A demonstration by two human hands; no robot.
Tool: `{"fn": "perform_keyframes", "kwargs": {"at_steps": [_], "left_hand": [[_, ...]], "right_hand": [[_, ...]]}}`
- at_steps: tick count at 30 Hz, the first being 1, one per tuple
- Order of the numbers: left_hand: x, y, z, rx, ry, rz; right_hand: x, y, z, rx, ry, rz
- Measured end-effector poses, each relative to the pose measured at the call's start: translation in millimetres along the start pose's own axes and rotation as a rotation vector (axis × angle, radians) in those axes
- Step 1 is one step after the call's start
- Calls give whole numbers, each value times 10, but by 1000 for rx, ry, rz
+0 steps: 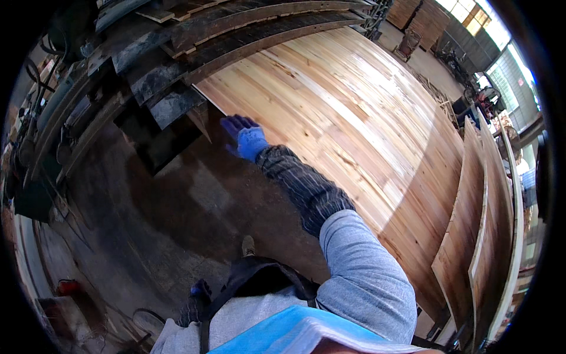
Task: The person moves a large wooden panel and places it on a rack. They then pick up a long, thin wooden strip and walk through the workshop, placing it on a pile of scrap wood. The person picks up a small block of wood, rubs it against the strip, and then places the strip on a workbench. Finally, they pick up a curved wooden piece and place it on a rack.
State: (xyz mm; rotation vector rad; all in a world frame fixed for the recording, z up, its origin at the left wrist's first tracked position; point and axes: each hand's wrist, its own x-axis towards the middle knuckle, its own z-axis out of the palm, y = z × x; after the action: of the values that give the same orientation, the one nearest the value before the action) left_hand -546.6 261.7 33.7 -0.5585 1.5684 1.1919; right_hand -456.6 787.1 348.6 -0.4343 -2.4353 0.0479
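A broad panel of joined wood strips (354, 112) spreads from the centre to the right, lit brightly across its far half. My right hand (245, 137), in a blue glove, is at the panel's left edge. Its fingers are stretched out and the thumb stands apart, with nothing seen in them. Whether the palm touches the panel's edge, I cannot tell. My left hand (201, 288), also gloved in blue, hangs low beside my body, away from the panel. Its fingers are mostly hidden.
A machine with long metal beams (259, 44) borders the panel's far side, its stepped blocks (171, 106) jutting at the left. More wood panels (466, 218) stand on edge at the right. Concrete floor (194, 218) lies below my hands. Stacked boards (427, 26) are far back.
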Motion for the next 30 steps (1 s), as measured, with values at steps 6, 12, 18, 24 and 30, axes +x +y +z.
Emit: {"fn": "perform_keyframes", "kwargs": {"at_steps": [6,12,18,24,30], "left_hand": [[768,728,20,-12,-136,19],[1660,2399,904,-27,-560,309],[1547,4449,2799,-156,-646,251],[934,6259,4120,-299,-829,273],[710,7597,4716,-328,-944,398]], "right_hand": [[-44,411,442,-351,-130,72],[-49,271,308,-332,-176,98],[33,330,260,-342,-237,141],[230,328,235,-247,-274,206],[359,275,225,-246,-266,342]]}}
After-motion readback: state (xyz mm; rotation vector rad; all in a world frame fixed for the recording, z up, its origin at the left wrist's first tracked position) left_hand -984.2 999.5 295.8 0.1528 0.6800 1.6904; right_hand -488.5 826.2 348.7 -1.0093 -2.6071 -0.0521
